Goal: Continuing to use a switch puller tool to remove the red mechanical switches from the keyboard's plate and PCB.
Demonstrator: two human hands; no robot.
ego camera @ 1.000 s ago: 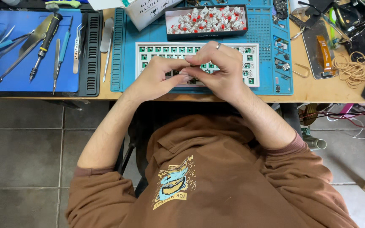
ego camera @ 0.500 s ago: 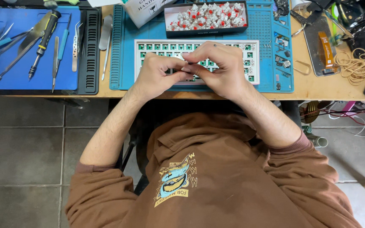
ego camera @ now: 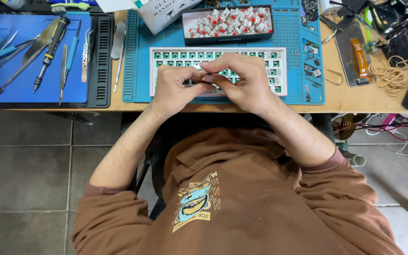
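— Keyboard plate (ego camera: 279, 71) first: where does it lie from the hands?

— Directly under them, on the blue mat (ego camera: 138, 56), its long axis running left to right along the desk edge. The left hand (ego camera: 173, 89) and right hand (ego camera: 242, 85) meet over its middle rows, equally near.

— Spread or closed?

— Curled inward, fingertips pressed together, pinching something small between them; probably a switch, but it is hidden, so I cannot tell which way it points.

— And the spare parts?

— The tray of red-stemmed switches (ego camera: 230, 22) sits just beyond the plate's far edge, parallel to it, slightly closer to the right hand.
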